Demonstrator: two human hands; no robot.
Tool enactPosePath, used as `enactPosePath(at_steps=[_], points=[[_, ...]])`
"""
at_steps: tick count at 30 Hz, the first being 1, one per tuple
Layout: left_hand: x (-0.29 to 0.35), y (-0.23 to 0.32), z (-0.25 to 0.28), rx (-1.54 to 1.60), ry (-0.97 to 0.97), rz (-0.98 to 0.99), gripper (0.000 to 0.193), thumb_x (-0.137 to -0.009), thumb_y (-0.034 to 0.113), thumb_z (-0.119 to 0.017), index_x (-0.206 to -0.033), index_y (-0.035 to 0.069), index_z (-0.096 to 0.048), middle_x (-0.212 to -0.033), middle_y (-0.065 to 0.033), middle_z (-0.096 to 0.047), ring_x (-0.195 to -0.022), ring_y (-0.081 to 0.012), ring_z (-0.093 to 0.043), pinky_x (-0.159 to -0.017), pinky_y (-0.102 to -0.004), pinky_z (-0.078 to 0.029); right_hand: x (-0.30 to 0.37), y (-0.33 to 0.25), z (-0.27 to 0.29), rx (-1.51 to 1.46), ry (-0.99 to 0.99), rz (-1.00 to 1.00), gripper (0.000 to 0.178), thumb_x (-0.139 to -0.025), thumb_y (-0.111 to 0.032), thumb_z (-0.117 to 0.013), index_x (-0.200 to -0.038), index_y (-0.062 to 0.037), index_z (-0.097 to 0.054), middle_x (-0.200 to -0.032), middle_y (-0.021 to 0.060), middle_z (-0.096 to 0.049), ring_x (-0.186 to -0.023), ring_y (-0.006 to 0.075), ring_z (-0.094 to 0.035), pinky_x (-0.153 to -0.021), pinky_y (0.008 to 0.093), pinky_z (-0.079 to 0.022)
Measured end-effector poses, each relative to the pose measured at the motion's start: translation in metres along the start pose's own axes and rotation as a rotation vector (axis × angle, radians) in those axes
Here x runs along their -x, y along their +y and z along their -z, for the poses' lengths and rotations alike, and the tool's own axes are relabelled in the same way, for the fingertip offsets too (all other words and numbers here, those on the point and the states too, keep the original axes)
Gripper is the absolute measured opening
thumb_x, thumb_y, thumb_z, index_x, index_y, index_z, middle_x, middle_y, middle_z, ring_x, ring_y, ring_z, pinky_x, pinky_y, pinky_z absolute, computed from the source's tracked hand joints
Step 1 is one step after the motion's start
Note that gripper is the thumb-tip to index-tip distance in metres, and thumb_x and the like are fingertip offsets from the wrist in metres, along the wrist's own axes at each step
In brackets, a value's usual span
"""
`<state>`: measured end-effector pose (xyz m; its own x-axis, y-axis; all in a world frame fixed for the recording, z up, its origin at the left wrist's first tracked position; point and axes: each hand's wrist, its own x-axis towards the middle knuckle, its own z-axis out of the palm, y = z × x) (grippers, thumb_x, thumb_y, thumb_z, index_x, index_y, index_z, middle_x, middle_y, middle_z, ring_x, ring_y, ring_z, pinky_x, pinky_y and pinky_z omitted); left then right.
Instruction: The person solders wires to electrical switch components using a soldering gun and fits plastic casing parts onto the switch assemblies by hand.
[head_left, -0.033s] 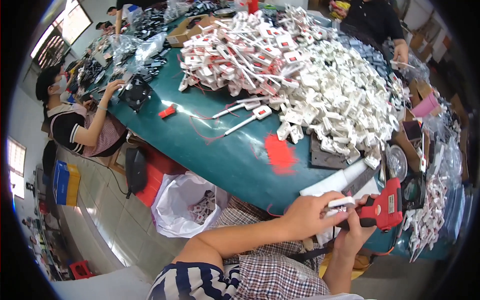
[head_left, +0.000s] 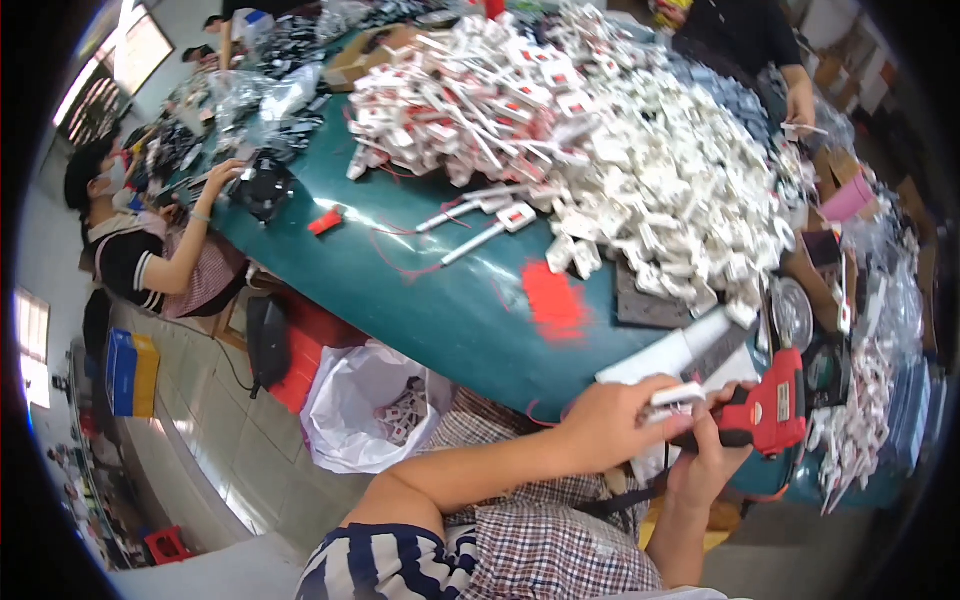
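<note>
1. Head view: the left hand (head_left: pixel 622 418) is pinched, thumb and fingers nearly together, around a white plastic part (head_left: pixel 676 396).
2. The part lies at the fingertips, to the right of the left palm; its long axis runs roughly left to right, its right end slightly raised.
3. Just to its right, the right hand (head_left: pixel 708 458) curls around the black section of a red tool (head_left: pixel 776 405); whether tool and part touch, I cannot tell.
4. The part is nearer the left hand, which holds it.
5. Beyond both hands lies the white pile (head_left: pixel 690 200), on the green table (head_left: pixel 440 325).
</note>
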<state>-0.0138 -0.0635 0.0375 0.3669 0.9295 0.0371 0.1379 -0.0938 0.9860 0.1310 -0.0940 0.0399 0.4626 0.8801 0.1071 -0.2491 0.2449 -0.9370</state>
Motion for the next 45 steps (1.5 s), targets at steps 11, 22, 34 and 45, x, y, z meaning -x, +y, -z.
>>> enactPosePath(at_steps=[11,22,34,45], points=[[-0.007,-0.008,0.021,0.126,0.096,0.031,0.027,-0.080,0.004,-0.076,-0.105,0.002,-0.067,-0.094,-0.0029,-0.068,-0.072,-0.0046,-0.059,-0.058,-0.0211,-0.048,0.000,-0.001,-0.020,0.196,-0.163,-0.136,0.058,-0.075,0.018,-0.060,-0.126,-0.0030,-0.044,-0.108,0.0074,-0.051,-0.086,0.0132,-0.059,-0.073,0.0263,-0.050],[-0.010,-0.025,0.034,-0.068,0.286,-0.027,0.022,-0.080,0.005,-0.081,-0.097,0.002,-0.068,-0.080,-0.0037,-0.071,-0.068,-0.0066,-0.064,-0.057,-0.0233,-0.049,0.005,0.003,-0.008,0.352,-0.139,-0.210,0.045,-0.083,0.012,-0.063,-0.124,-0.0014,-0.048,-0.104,0.0063,-0.056,-0.085,0.0121,-0.060,-0.072,0.0252,-0.051],[-0.023,-0.044,0.029,-0.274,0.253,-0.115,0.020,-0.078,0.002,-0.080,-0.093,0.001,-0.067,-0.084,-0.0047,-0.071,-0.073,-0.0112,-0.067,-0.066,-0.0252,-0.053,0.049,-0.053,0.047,0.663,-0.177,-0.371,0.043,-0.091,-0.018,-0.064,-0.127,-0.0005,-0.046,-0.096,0.0061,-0.051,-0.061,0.0076,-0.046,-0.060,0.0285,-0.045],[-0.021,-0.047,0.030,-0.318,0.242,-0.141,0.023,-0.075,0.000,-0.082,-0.093,0.001,-0.067,-0.086,-0.0041,-0.071,-0.075,-0.0112,-0.068,-0.066,-0.0251,-0.053,0.065,-0.083,0.061,1.071,-0.414,-0.495,0.015,-0.083,-0.007,-0.070,-0.097,-0.0049,-0.068,-0.091,0.0110,-0.065,-0.082,0.0280,-0.064,-0.072,0.0378,-0.052]])
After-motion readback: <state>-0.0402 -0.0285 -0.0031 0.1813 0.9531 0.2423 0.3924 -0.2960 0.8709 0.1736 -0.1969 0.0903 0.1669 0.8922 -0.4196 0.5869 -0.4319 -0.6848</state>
